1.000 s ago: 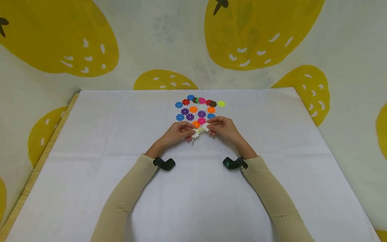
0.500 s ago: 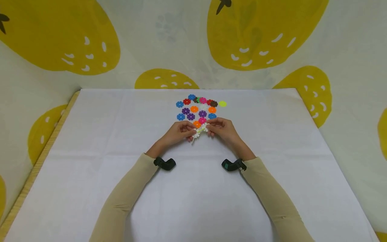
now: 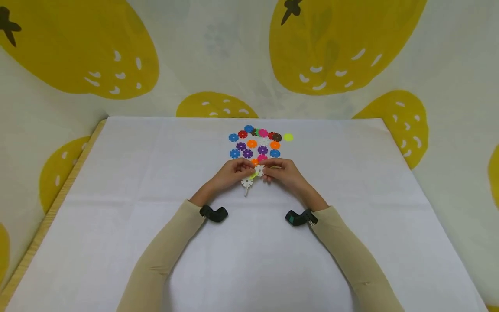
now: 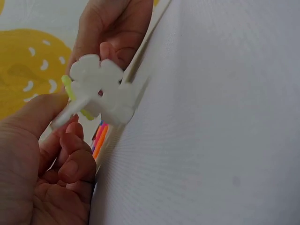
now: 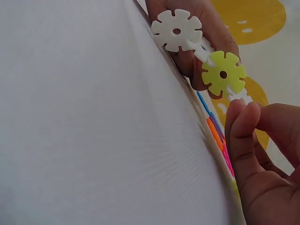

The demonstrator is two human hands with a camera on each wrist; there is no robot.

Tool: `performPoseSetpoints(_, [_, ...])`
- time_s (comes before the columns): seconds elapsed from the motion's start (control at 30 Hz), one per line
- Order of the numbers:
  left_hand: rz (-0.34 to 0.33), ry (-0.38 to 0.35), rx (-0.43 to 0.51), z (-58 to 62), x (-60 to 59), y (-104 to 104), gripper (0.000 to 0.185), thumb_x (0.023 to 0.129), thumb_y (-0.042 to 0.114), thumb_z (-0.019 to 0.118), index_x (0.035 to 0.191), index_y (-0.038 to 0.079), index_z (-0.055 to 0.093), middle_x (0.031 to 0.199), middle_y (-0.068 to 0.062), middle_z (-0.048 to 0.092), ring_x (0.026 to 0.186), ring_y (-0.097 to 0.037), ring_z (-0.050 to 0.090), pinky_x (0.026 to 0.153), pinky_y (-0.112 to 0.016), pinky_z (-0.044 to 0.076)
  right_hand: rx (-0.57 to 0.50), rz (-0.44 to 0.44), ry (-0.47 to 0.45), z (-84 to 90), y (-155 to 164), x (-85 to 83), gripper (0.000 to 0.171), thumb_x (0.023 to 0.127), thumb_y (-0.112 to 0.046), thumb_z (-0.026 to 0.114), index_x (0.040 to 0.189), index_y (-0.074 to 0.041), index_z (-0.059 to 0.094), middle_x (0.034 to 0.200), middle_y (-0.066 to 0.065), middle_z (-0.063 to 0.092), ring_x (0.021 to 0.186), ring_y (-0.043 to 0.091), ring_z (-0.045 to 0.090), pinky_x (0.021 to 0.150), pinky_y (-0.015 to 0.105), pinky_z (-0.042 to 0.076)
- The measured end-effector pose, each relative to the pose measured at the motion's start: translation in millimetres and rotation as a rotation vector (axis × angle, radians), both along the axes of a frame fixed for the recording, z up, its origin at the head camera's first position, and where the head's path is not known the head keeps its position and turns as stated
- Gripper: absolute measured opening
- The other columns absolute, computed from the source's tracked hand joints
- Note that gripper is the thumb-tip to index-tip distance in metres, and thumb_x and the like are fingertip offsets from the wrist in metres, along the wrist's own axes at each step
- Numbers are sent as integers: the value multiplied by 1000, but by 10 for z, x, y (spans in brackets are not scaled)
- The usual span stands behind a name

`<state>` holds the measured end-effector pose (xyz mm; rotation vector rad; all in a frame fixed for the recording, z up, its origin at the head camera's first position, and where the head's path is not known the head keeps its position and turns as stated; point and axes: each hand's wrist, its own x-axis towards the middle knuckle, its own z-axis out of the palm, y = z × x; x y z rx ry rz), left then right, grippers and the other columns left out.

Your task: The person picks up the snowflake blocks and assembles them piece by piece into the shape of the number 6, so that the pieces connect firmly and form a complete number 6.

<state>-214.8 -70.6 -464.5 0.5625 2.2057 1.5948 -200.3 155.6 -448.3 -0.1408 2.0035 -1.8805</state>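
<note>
A short chain of notched plastic snowflake discs hangs between the two hands, white pieces (image 3: 247, 182) with one yellow-green disc (image 5: 223, 74) among them. My left hand (image 3: 233, 174) pinches the chain beside the yellow-green disc, thumb on top. My right hand (image 3: 286, 174) pinches the white disc (image 3: 259, 170) at the chain's upper end between thumb and fingers. In the left wrist view a white disc (image 4: 96, 84) faces the camera and covers part of the yellow-green one. The chain's lower end dangles over the white cloth.
Several loose snowflake discs lie just beyond the hands, among them purple (image 3: 247, 154), orange (image 3: 252, 144), blue (image 3: 234, 154) and red (image 3: 242, 134) ones. A yellow disc (image 3: 288, 137) sits at their right. White cloth (image 3: 249, 260) covers the table; a patterned curtain (image 3: 218, 56) hangs behind.
The left fingers have shifted from the lower white disc up toward the yellow-green one. The chain's lower part now hangs further down, and the white disc at the right hand shows its face.
</note>
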Motion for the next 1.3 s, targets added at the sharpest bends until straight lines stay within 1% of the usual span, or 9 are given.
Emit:
performPoseSetpoints(0.1, [-2, 6, -6, 6, 17, 4, 28, 96, 16, 63, 118, -1, 62, 100, -12, 65, 84, -19, 58, 74, -20, 48, -5, 20, 15, -25, -11, 14, 33, 94, -6, 65, 124, 6, 60, 87, 11, 69, 70, 16, 64, 69, 22, 54])
performPoseSetpoints(0.23, [-20, 15, -11, 0, 15, 9, 27, 97, 16, 62, 118, -1, 62, 102, -13, 66, 85, -18, 58, 74, -20, 48, 18, 13, 31, -41, -16, 19, 32, 91, -8, 68, 119, 7, 61, 88, 11, 70, 70, 16, 64, 68, 22, 54])
performPoseSetpoints(0.37, [-35, 34, -7, -20, -2, 7, 25, 97, 14, 61, 116, -2, 63, 100, -13, 66, 84, -18, 59, 74, -20, 49, 41, 7, 55, -29, -7, 25, 29, 93, -11, 67, 115, 7, 63, 86, 11, 69, 68, 17, 63, 66, 23, 54])
performPoseSetpoints(0.6, [10, 23, -20, 1, -16, -13, 25, 98, 17, 61, 115, -1, 63, 102, -14, 67, 84, -20, 60, 77, -22, 50, 95, -29, 115, 4, 57, -24, 26, 94, -14, 66, 111, 6, 66, 82, 12, 67, 62, 16, 59, 58, 21, 51])
performPoseSetpoints(0.73, [35, 12, -14, 22, -30, -14, 24, 97, 17, 61, 114, -1, 62, 100, -13, 66, 82, -19, 58, 74, -20, 49, 149, -54, 145, 37, 126, -84, 27, 94, -16, 66, 110, 6, 67, 78, 12, 64, 58, 14, 55, 55, 19, 46])
performPoseSetpoints(0.8, [44, 10, -6, 34, -32, -11, 24, 97, 16, 61, 113, -2, 62, 99, -13, 65, 81, -18, 58, 73, -19, 49, 181, -63, 148, 60, 160, -104, 28, 94, -18, 66, 111, 5, 67, 79, 12, 64, 58, 13, 54, 55, 19, 45])
performPoseSetpoints(0.87, [52, 7, 4, 40, -37, -6, 24, 97, 15, 61, 113, -2, 62, 98, -13, 65, 81, -18, 58, 72, -18, 48, 213, -69, 155, 66, 195, -120, 29, 94, -19, 66, 111, 4, 68, 85, 13, 66, 60, 11, 54, 58, 19, 46])
performPoseSetpoints(1.07, [42, -38, 48, 37, -32, 10, 26, 97, 11, 60, 117, -6, 58, 103, -16, 62, 87, -17, 61, 80, -17, 51, 278, -93, 198, 19, 280, -121, 26, 92, -15, 69, 112, 2, 68, 107, 18, 67, 71, 10, 57, 66, 18, 49])
performPoseSetpoints(1.3, [64, -75, 74, 5, -21, 1, 25, 98, 10, 58, 116, -7, 56, 104, -17, 62, 87, -13, 62, 80, -18, 51, 350, -164, 269, -89, 260, -115, 25, 89, -12, 72, 111, 0, 68, 100, 13, 62, 73, 13, 56, 66, 16, 46])
